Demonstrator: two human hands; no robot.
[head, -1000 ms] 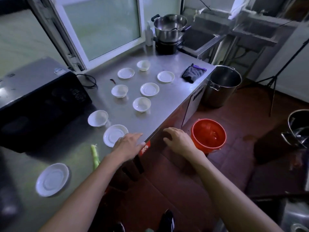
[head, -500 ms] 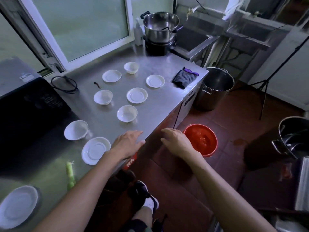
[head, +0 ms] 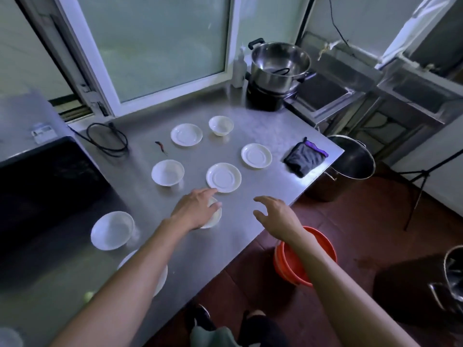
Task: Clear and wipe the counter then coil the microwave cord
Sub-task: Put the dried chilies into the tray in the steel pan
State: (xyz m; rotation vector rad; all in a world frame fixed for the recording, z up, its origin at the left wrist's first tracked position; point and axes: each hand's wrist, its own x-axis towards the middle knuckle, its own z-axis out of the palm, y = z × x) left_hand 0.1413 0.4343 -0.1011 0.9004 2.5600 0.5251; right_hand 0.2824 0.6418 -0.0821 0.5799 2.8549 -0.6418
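On steel counter [head: 263,126], left hand [head: 194,211] covering small bowl [head: 214,216], right hand [head: 278,216] beside

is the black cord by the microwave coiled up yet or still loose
Still loose. The black cord lies in one wide, untidy loop on the counter by the window, unbound; neither hand is touching it.

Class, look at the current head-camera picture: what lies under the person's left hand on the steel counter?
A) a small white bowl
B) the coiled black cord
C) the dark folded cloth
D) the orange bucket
A: the left hand rests over a small white bowl near the front edge of the steel counter, while the dark folded cloth and looped black cord lie untouched farther back.
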